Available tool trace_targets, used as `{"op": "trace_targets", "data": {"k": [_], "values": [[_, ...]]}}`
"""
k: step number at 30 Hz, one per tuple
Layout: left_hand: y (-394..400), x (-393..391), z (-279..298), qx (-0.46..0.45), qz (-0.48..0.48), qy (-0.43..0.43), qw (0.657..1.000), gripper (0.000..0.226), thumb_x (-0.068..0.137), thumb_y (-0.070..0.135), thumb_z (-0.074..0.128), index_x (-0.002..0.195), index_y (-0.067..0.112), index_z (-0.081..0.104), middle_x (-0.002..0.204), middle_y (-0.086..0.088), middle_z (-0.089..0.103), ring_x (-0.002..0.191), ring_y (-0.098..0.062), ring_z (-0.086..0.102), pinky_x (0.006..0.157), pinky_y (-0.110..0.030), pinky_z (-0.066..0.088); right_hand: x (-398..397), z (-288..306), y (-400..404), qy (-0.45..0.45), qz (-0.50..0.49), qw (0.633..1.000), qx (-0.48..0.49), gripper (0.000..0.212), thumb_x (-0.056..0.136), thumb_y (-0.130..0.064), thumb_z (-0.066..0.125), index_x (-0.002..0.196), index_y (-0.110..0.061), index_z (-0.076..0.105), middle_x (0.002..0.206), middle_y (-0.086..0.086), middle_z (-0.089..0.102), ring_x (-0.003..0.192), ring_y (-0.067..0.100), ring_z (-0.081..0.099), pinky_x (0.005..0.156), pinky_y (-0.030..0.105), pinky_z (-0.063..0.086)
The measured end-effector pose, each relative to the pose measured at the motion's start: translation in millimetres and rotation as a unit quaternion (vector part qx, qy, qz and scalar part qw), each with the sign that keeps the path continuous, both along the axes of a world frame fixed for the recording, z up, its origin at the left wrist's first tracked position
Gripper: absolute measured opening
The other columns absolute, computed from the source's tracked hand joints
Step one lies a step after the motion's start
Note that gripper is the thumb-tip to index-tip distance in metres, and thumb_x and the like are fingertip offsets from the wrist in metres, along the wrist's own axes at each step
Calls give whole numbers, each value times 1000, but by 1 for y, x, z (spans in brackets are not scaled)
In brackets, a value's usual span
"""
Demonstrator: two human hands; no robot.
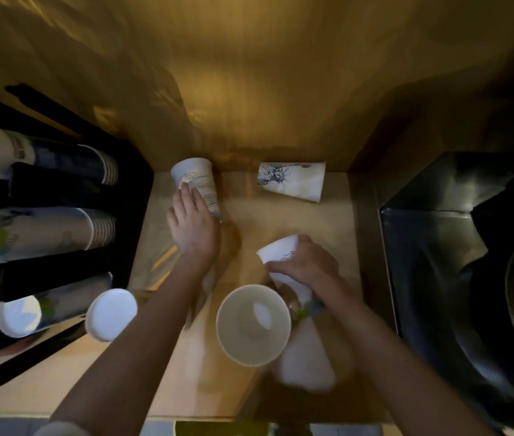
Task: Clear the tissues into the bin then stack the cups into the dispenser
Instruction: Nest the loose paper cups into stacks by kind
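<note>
Rests flat, spread left hand (191, 228) on tipped paper cup (194, 176), long axis running away. Grips second cup (279, 250) in curled right hand (307, 262), base pointing far-left

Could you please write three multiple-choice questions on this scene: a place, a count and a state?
1. Where is the dispenser? A left of the counter; B right of it; C overhead.
2. How many hands touch a cup? A none; B one; C two.
3. How does the back cup lie? A upright; B on its side; C inside another.
Answers: 1 A, it stands at the left edge. 2 C, the left hand rests on the left cup and the right hand grips the right cup. 3 B, its printed side faces up.
</note>
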State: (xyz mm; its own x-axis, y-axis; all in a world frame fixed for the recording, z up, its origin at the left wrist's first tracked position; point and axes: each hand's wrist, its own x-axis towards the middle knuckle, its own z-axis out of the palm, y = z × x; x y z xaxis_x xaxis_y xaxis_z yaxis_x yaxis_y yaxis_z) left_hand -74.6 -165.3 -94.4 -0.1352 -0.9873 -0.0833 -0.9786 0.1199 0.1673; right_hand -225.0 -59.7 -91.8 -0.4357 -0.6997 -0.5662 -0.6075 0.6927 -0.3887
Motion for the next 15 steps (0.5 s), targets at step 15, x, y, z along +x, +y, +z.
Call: {"op": "trace_targets", "data": {"k": [15], "values": [[-36,-8,-20,148,215,270,927,68,70,24,75,123,-3,41,124,-26,54,113,-41,53,87,-40,45,-19,34,-15,-167,-60,933,-313,86,55,-19,87,126,-26,39,112,-14,51,103,3,47,72,1,38]]}}
